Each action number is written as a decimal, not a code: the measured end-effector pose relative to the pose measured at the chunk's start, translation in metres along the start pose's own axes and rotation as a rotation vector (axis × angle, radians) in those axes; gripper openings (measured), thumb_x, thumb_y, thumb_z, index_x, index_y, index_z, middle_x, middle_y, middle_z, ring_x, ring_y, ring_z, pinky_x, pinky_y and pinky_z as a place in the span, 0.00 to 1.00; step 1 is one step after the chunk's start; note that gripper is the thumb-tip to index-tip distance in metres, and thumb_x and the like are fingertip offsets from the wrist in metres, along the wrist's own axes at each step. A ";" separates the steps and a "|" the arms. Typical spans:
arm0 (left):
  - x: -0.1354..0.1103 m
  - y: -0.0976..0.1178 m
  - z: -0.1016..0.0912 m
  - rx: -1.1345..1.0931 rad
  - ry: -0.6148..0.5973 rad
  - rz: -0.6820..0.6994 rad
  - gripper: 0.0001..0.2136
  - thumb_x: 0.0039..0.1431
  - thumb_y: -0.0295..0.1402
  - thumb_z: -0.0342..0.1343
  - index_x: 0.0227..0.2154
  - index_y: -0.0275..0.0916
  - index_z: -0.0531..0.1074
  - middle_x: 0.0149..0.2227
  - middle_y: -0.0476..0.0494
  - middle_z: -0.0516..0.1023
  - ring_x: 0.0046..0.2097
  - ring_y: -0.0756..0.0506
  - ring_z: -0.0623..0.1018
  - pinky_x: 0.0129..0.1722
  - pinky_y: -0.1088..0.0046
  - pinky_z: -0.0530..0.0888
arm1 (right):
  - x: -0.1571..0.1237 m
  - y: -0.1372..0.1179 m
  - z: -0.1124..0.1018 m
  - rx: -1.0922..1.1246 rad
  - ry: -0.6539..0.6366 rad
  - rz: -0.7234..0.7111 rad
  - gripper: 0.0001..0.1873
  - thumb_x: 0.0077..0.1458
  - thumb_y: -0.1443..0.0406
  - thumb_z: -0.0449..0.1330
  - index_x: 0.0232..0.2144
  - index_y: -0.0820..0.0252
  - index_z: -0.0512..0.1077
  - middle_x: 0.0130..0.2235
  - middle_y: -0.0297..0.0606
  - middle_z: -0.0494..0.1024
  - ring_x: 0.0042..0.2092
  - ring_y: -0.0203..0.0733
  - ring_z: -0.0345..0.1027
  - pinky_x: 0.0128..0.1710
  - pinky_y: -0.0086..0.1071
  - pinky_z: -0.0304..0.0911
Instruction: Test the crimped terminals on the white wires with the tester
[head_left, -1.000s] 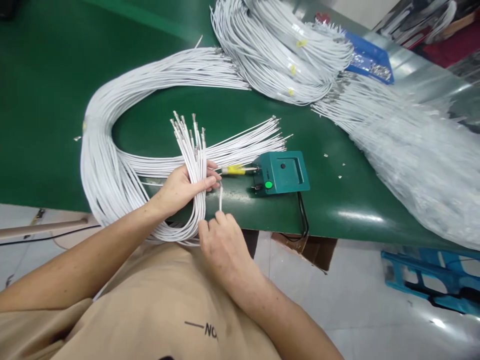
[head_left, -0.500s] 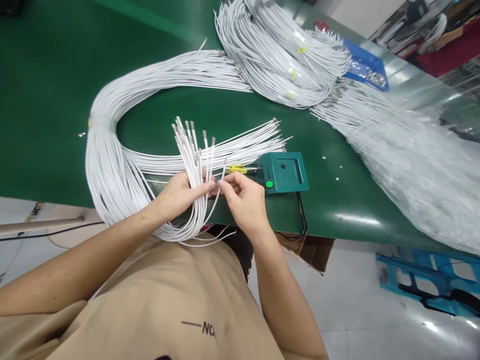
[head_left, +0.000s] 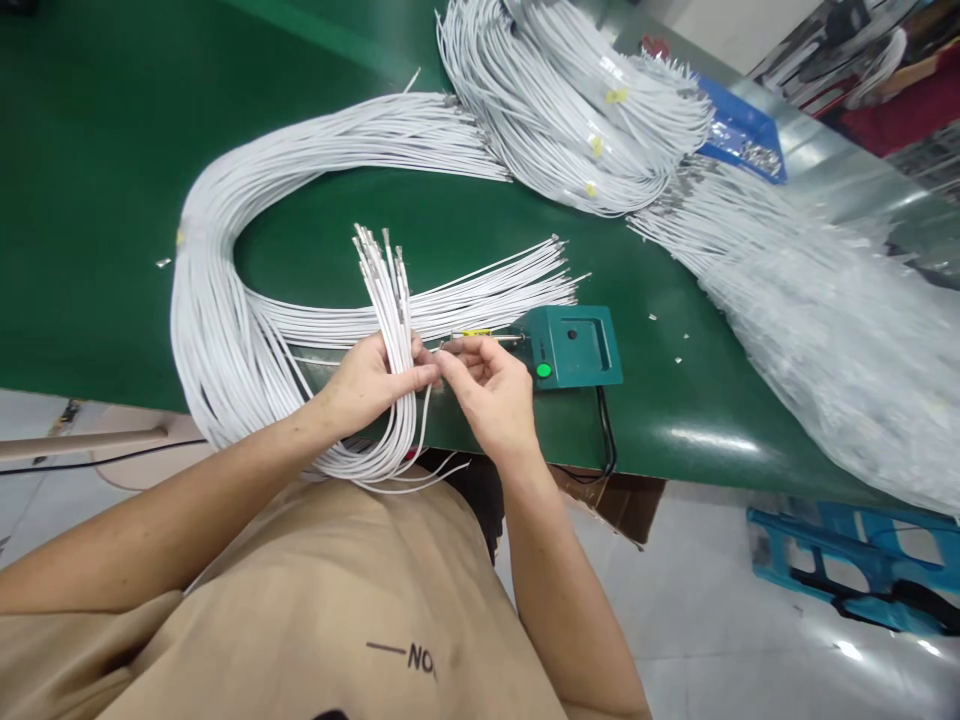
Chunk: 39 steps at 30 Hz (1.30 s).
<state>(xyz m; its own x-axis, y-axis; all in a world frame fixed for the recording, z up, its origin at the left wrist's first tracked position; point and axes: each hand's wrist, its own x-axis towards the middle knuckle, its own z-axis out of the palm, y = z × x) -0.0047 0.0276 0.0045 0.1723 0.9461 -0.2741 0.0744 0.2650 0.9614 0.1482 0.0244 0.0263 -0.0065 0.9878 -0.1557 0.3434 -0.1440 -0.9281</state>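
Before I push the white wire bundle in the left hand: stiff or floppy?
Probably springy rather than limp: the white wire bundle runs straight beyond the left hand, yet bends smoothly near the shirt. Likely to splay if loosened, since some strands stray apart.

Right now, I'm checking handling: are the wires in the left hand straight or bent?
Bent: below the left hand, the wires curve leftward.

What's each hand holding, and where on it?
Left hand: the bundle of white wires, below its metal-tipped ends. Right hand: can't tell, pinch point hidden.
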 end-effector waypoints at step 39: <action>-0.001 -0.002 0.003 -0.118 -0.077 -0.025 0.12 0.49 0.34 0.62 0.33 0.37 0.66 0.29 0.50 0.74 0.30 0.49 0.76 0.33 0.73 0.73 | 0.000 0.014 0.007 0.759 -0.117 0.306 0.08 0.47 0.62 0.64 0.27 0.61 0.76 0.24 0.29 0.69 0.24 0.27 0.54 0.25 0.26 0.55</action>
<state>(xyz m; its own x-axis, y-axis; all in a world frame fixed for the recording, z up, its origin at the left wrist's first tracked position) -0.0022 0.0252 0.0028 0.2467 0.9231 -0.2950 -0.0357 0.3129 0.9491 0.1466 0.0223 0.0112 -0.1281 0.8919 -0.4337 -0.3812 -0.4480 -0.8087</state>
